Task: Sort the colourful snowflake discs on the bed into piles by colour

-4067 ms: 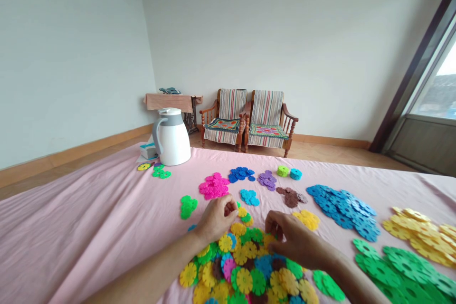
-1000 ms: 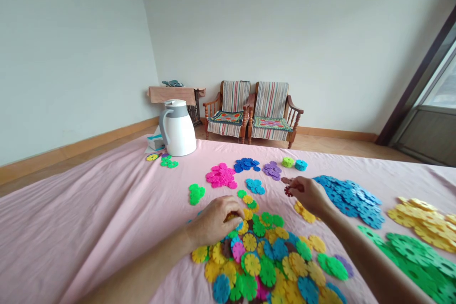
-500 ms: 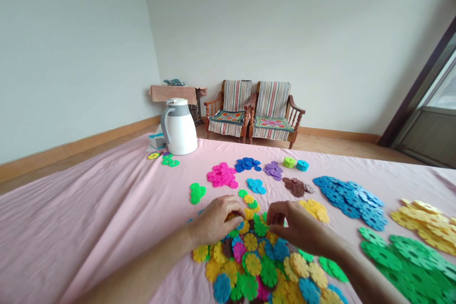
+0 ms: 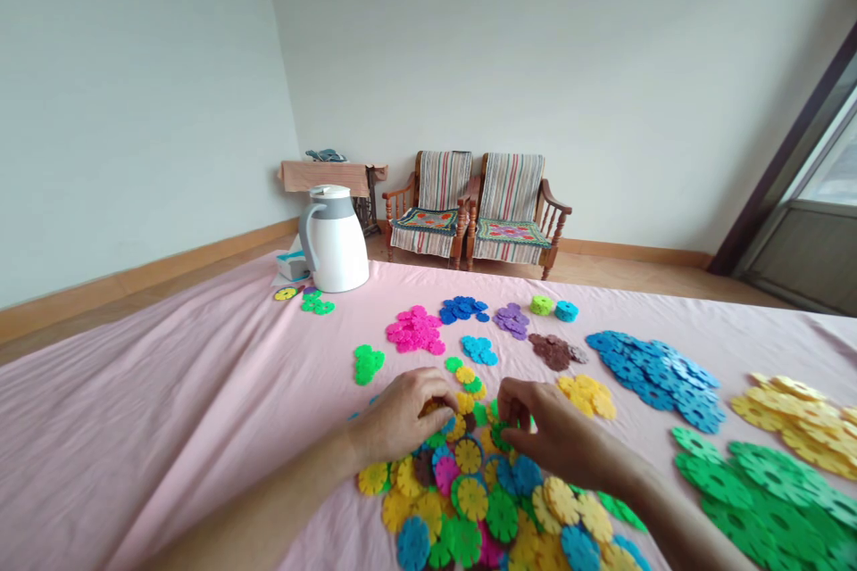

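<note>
A mixed heap of notched, flower-shaped plastic discs (image 4: pixel 472 500) in yellow, green, blue, pink and brown lies in front of me. My left hand (image 4: pixel 406 410) rests at the heap's far left side, its thumb and forefinger curled together; what they hold, if anything, is hidden. Across from it, my right hand (image 4: pixel 553 428) has bent fingers, with thumb and forefinger closing at the edge of a green snowflake disc (image 4: pixel 500 435). Between the hands lie yellow and brown discs. A short trail of green and yellow discs (image 4: pixel 464 374) runs beyond the heap.
Sorted piles stand around: pink (image 4: pixel 416 330), dark blue (image 4: pixel 463 310), purple (image 4: pixel 511 320), brown (image 4: pixel 553 351), yellow (image 4: pixel 587 396), large blue (image 4: pixel 656 377) and large green discs (image 4: pixel 769 500). A white jug (image 4: pixel 338 241) stands at the back left on the pink cloth (image 4: pixel 167 410).
My right hand has shifted slightly left and its thumb now covers part of the green disc. The left hand stays nearly still. The view has moved very slightly.
</note>
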Demonstrator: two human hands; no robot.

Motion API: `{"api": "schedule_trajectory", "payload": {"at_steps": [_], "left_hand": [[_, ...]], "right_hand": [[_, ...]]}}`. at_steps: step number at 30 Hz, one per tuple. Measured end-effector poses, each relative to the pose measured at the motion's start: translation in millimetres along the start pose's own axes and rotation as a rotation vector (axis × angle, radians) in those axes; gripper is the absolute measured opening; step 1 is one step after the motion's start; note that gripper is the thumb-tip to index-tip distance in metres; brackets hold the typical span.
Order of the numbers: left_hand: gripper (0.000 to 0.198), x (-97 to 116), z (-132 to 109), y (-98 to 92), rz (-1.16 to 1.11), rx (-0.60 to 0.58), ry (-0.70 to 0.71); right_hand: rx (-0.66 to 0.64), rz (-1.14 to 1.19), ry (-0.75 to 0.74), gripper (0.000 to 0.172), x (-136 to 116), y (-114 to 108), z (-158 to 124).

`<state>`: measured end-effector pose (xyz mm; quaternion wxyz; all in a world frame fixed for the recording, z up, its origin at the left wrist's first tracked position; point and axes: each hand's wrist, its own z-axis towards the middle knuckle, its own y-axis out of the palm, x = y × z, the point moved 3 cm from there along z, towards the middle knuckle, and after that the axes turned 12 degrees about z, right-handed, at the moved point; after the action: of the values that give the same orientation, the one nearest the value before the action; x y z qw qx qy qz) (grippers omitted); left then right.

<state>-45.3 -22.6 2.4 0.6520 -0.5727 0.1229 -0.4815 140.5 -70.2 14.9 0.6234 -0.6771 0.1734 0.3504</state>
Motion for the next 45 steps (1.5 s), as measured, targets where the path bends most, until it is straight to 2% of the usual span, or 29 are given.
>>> {"api": "schedule_trajectory", "payload": {"at_steps": [8, 13, 16, 22, 26, 30, 32, 35, 38, 41, 43, 45], "left_hand": [[0.015, 1, 0, -0.2, -0.002, -0.003, -0.004], [0.016, 0, 0, 0.3, 0.004, -0.006, -0.004], [0.016, 0, 0, -0.2, 0.007, -0.016, -0.004], [0.016, 0, 0, 0.1, 0.005, -0.013, -0.003], [0.015, -2, -1, 1.8, -0.001, -0.004, -0.002], [0.016, -2, -1, 2.3, -0.001, -0.005, -0.010], [0.017, -2, -1, 2.0, -0.003, -0.006, -0.015], [0.017, -1, 0, 1.2, -0.015, 0.005, -0.011], [0.018, -1, 0, 0.7, -0.040, 0.014, 0.007], [0.019, -1, 1, 0.5, -0.047, 0.015, 0.011], [0.019, 0, 1, 0.6, -0.043, 0.016, 0.011], [0.018, 0, 0, 0.7, -0.033, 0.017, 0.009]], "right_hand": [[-0.029, 0.087, -0.011, 0.011, 15, -6, 5], [0.101, -0.023, 0.034, 0.011, 22, -9, 7], [0.159, -0.062, 0.006, 0.014, 19, -9, 6], [0.010, 0.022, -0.083, 0.017, 3, 5, -1], [0.032, 0.060, -0.075, 0.017, 1, 6, -2], [0.029, 0.120, -0.020, 0.008, 10, -1, 5], [0.108, 0.134, 0.003, 0.004, 24, -10, 12], [0.409, 0.156, 0.082, 0.009, 57, -29, 21], [0.560, 0.135, 0.164, 0.005, 90, -43, 25], [0.666, 0.094, 0.236, 0.006, 108, -53, 23], [0.698, 0.071, 0.247, 0.009, 108, -55, 22], [0.672, 0.067, 0.209, 0.009, 99, -50, 23]]}}
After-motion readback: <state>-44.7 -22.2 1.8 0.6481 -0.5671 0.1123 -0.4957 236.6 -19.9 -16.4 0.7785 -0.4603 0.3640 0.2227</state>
